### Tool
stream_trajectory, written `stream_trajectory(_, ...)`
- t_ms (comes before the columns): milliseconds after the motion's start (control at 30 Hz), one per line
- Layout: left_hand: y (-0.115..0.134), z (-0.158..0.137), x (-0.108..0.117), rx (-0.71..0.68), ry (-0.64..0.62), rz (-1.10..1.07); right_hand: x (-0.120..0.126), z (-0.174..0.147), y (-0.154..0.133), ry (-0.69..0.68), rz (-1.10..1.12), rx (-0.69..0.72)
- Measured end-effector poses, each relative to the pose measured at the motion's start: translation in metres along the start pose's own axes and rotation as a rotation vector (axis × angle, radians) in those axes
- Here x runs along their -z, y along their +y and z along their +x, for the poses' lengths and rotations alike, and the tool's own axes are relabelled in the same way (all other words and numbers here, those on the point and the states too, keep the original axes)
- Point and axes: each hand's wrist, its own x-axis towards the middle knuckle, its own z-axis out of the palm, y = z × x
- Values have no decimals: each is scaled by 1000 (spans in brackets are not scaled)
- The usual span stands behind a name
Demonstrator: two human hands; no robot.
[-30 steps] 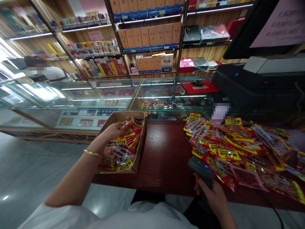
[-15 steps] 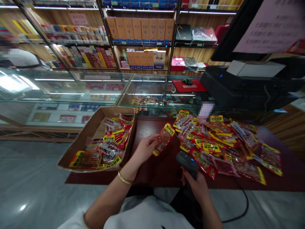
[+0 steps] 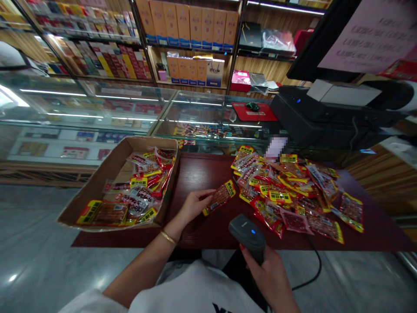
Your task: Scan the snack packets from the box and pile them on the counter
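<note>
Pinched by one end in my left hand (image 3: 196,206) is a red and yellow snack packet (image 3: 220,198), held over the dark red table. My right hand (image 3: 271,274) grips a black barcode scanner (image 3: 246,234) with a blue light, its head pointing toward the packet. Right of both hands lies a heap of similar snack packets (image 3: 276,197), yellow-edged and clear. To the left of my left hand stands a cardboard box (image 3: 94,180) with several packets (image 3: 138,204) inside.
A glass display counter (image 3: 130,104) runs behind the table (image 3: 198,169). A monitor (image 3: 306,48) and black machine (image 3: 325,117) stand at the right. A red mouse pad (image 3: 256,112) lies on the glass. The scanner cable (image 3: 312,269) hangs off the table's front edge. A person's sleeve (image 3: 13,56) shows far left.
The packet in my left hand has tilted flatter. The scanner has come up and left, closer to the packet. The whole view has shifted slightly.
</note>
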Motion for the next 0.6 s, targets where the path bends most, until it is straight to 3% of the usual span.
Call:
stream_trajectory(267,-2,0,6,-92,-73,175,17,-16,-7,-56,-90,-62)
stream_trajectory(467,-5,3,2,-9,-27,108,42,-25,-2,-173,-111,-47)
stream_trajectory(600,-1,4,1,7,-17,76,37,-15,-5,-79,-46,-87)
